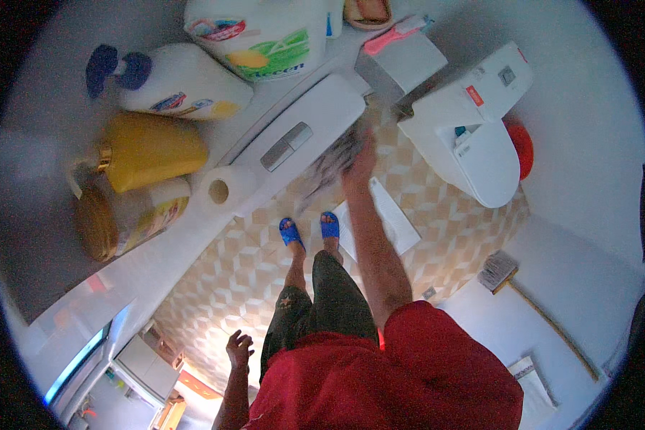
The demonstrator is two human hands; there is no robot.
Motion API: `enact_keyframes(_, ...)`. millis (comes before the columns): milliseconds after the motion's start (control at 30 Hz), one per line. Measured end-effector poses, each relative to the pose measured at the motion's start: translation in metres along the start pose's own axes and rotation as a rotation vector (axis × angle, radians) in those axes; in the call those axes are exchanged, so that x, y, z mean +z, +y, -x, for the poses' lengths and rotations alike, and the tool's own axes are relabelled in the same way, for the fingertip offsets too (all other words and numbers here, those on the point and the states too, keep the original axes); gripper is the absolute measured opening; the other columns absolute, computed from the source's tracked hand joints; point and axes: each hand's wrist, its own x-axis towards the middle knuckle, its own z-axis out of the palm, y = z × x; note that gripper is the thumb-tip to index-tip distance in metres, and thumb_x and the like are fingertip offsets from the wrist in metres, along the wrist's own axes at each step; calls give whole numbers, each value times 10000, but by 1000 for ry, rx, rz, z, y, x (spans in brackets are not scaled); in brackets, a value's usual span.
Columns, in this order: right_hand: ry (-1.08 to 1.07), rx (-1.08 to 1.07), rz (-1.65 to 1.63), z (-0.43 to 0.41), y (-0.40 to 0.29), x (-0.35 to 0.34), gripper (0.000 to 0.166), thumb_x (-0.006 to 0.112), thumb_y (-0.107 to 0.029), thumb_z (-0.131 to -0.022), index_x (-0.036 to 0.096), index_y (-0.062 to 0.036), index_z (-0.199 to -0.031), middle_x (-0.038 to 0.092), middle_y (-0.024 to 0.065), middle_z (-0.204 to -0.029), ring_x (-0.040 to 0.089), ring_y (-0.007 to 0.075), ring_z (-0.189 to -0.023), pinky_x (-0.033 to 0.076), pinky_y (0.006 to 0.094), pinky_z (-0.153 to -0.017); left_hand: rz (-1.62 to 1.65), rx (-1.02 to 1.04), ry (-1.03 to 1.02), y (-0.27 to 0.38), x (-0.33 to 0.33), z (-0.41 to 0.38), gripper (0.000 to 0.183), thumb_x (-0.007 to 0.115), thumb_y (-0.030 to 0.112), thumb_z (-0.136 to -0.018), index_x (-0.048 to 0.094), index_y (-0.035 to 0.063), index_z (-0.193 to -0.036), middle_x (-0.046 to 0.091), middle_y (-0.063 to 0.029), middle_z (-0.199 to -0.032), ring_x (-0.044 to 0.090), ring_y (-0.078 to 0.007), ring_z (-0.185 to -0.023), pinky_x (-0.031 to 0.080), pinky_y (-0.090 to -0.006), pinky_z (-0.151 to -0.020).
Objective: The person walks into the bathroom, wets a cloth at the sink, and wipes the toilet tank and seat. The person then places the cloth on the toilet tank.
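My right hand [361,158] is stretched forward and shut on a dark grey cloth-like thing [330,164], blurred by motion. That thing hangs beside the front of a long white cistern-like box [322,113] with a two-part silver button plate [286,147]. Whether the two touch is unclear. My left hand [239,346] hangs low at my side, fingers loosely curled and apart, holding nothing. Under my right forearm a white mat [395,223] lies on the floor, close to my blue slippers [330,224].
A white toilet [486,166] stands at the right. Along the left ledge are a toilet roll [236,185], a yellow bottle [153,153], a pump bottle [188,80] and a large detergent jug [269,37]. A pink brush [389,38] tops a grey box [408,62]. A broom [548,317] leans at right.
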Motion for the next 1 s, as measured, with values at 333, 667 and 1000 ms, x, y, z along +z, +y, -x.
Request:
enact_keyframes(333,73,61,142,-147,91,-87,468,459,-477,-1029,596,-102,-1273,645,79,-1252,621,272,-1128,518,456,-946,-109,89,-263,24,61,19,500,722,132,-927,538,-1,-1373,695,-170,-1143,689,-203,-939,597,-328,-732)
enact_keyframes(667,259,647,-74,77,203,-84,535,450,-459,-1031,522,-83,-1404,570,104,-1402,557,322,-1245,462,509,-1050,-189,148,-310,39,45,20,486,690,131,-955,522,-16,-1388,696,-163,-1164,690,-195,-945,584,-317,-762)
enact_keyframes(1000,11,-40,31,122,11,60,376,598,-307,-975,601,-8,-1203,639,117,-1151,618,285,-1034,517,428,-898,-141,295,-449,-20,-41,-29,542,710,182,-942,508,-46,-1390,718,-163,-1121,699,-215,-934,571,-311,-750)
